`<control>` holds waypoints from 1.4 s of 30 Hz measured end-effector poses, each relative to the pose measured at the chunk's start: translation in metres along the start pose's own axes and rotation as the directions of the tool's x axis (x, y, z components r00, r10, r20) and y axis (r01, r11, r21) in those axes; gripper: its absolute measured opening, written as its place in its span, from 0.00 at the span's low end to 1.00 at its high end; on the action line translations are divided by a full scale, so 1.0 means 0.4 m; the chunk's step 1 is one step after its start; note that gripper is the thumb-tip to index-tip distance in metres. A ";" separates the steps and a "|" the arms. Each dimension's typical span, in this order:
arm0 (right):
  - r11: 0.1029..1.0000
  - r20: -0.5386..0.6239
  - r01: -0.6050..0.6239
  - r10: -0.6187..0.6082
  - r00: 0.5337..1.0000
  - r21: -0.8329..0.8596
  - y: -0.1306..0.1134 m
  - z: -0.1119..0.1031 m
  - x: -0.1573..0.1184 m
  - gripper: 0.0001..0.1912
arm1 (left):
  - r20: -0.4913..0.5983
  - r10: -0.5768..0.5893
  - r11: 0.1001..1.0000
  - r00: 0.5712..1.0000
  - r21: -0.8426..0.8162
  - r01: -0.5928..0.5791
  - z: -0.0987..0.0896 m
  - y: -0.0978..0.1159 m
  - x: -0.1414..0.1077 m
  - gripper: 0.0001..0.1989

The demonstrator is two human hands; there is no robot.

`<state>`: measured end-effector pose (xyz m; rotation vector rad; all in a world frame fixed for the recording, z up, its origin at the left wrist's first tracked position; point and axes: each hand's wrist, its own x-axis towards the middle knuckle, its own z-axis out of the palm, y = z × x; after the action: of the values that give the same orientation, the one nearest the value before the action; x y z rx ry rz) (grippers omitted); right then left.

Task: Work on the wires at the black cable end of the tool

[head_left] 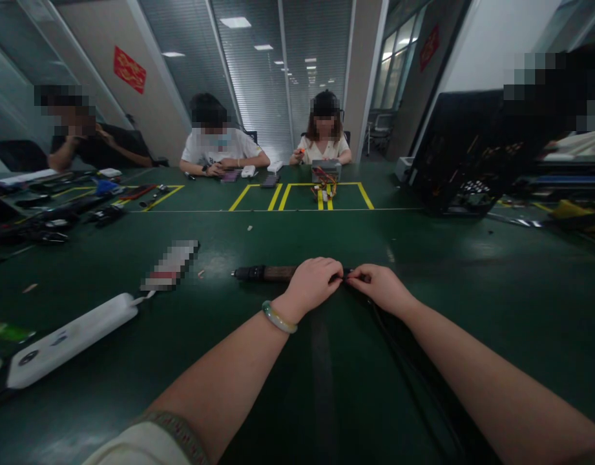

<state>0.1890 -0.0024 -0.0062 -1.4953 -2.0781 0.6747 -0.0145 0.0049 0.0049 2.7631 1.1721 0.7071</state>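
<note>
My left hand (313, 284) and my right hand (380, 288) meet at the middle of the green table, fingertips close together. Both pinch a thin black cable (349, 275) where it leaves the end of a dark tool with a brown grip (272, 273), possibly a soldering iron. My left hand covers that end of the tool. From under my right hand, a black cord (404, 361) runs toward me across the mat. A pale green bangle (279, 317) circles my left wrist.
A white power strip (72, 339) and a blurred flat item (171, 265) lie left of my hands. Tools and cables crowd the left side. Several co-workers (219, 139) sit across the table near a grey box with coloured wires (326, 171). Black equipment (459, 152) stands at right.
</note>
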 end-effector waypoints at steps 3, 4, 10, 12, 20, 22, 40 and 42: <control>1.000 0.011 -0.012 0.012 1.000 0.011 -0.005 -0.002 0.000 0.09 | 0.004 -0.003 1.000 1.000 0.009 0.003 -0.001 0.002 -0.001 0.04; 1.000 0.015 -0.017 0.017 1.000 0.014 -0.005 -0.003 0.000 0.10 | 0.004 -0.012 1.000 1.000 0.014 0.012 -0.001 0.003 -0.001 0.05; 1.000 0.010 -0.016 0.016 1.000 0.010 -0.003 -0.001 0.000 0.10 | 0.012 -0.039 0.999 0.999 0.039 0.039 0.000 0.002 -0.002 0.06; 1.000 0.012 -0.019 0.019 1.000 0.001 -0.001 -0.001 0.002 0.10 | 0.006 -0.025 0.999 1.000 0.038 0.025 0.001 0.003 -0.001 0.04; 1.000 0.011 -0.006 0.006 1.000 0.006 0.002 -0.001 0.002 0.09 | -0.003 -0.013 0.999 1.000 0.052 0.013 0.008 0.004 0.001 0.03; 1.000 0.014 -0.006 0.006 1.000 0.013 0.002 -0.001 0.002 0.09 | 0.008 -0.011 0.999 1.000 0.040 0.010 0.008 0.003 0.002 0.03; 0.999 -0.004 -0.017 0.017 1.000 0.048 0.001 -0.005 -0.001 0.09 | 0.035 -0.002 1.000 0.999 0.030 0.001 0.005 -0.003 0.007 0.04; 0.998 -0.003 -0.009 0.009 1.000 0.061 -0.001 -0.005 -0.002 0.08 | 0.034 -0.004 1.000 0.999 0.027 0.003 0.005 -0.002 0.008 0.04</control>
<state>0.1904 -0.0030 -0.0045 -1.4716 -2.0310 0.7316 -0.0124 0.0080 0.0041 2.7831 1.1884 0.6455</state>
